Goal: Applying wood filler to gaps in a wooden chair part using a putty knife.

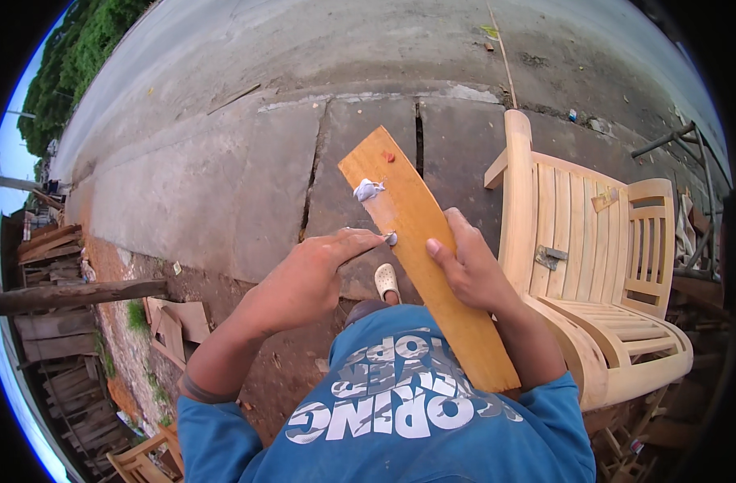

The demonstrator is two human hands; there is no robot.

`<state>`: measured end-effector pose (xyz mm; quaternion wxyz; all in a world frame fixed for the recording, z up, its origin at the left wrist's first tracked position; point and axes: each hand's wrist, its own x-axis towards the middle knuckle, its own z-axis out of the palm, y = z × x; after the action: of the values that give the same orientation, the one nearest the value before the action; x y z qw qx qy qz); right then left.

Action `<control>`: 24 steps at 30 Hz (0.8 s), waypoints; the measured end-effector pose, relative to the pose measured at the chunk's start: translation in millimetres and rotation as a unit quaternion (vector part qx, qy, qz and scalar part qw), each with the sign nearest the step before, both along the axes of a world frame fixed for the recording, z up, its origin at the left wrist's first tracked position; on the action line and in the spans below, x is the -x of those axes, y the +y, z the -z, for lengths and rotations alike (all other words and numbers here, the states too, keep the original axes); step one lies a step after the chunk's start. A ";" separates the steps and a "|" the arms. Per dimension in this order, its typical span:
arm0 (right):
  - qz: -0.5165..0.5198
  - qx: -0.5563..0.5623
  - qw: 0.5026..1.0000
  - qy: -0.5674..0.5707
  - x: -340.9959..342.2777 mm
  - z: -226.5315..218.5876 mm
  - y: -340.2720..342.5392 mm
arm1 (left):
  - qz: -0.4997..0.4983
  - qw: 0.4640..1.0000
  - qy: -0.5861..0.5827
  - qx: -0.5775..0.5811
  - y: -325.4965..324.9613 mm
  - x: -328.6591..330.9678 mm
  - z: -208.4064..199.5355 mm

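Two bare hands, one board [432, 266], both in mid-view. Left hand [308, 270] closed around one thin tool [390, 239], its tip at board's face; handle mostly hidden. Right hand [474, 262] clasps board by its right edge, thumb on face. Board slants, lower end in front of blue shirt [368, 394]. On its upper part: one white paste lump [369, 190], one small red spot [388, 156]. Right of board: one pale bench [573, 225], two small items on slats, one grey [551, 257], one yellowish [604, 200]. One cream clog [386, 279] visible below.

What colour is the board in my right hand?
The board is yellowish-orange, seen best in the head view.
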<state>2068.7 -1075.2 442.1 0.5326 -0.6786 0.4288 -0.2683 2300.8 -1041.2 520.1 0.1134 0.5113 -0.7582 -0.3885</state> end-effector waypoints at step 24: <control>0.032 -0.122 0.985 -0.114 9.3 40.4 -19.3 | -0.107 0.972 0.026 0.210 23.2 29.2 34.4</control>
<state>2059.4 -1094.4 401.8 0.6480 -0.5593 0.4162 -0.3066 2271.6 -1018.0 485.7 0.2785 0.5439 -0.7605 -0.2196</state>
